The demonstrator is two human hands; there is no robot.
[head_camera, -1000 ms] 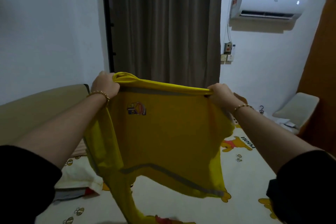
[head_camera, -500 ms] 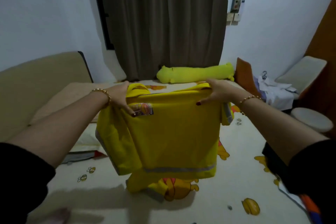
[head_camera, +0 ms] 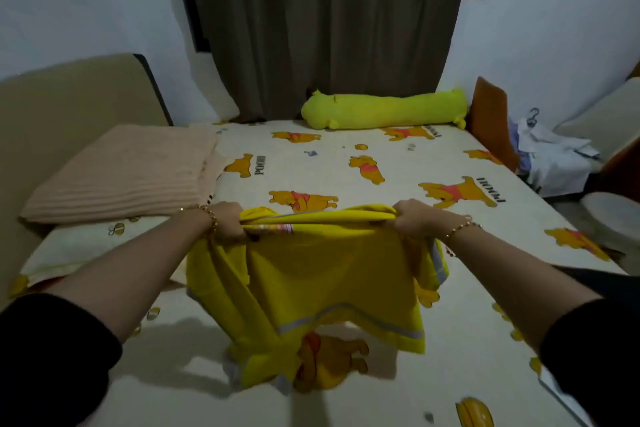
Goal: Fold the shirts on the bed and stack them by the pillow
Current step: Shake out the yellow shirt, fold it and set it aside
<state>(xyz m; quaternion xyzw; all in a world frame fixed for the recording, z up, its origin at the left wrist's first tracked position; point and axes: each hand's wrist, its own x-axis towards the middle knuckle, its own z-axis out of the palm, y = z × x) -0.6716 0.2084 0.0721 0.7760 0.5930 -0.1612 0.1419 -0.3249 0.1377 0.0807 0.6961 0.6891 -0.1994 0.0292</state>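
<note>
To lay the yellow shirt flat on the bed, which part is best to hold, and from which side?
Probably its top edge, one grip at each end, from above, as the left hand and right hand do now. The yellow shirt hangs limp with its lower corner on the bed, so two spread grips keep it stretched.

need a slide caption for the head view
A yellow shirt gripped by its top edge in the left hand and right hand, above the bed.
</note>
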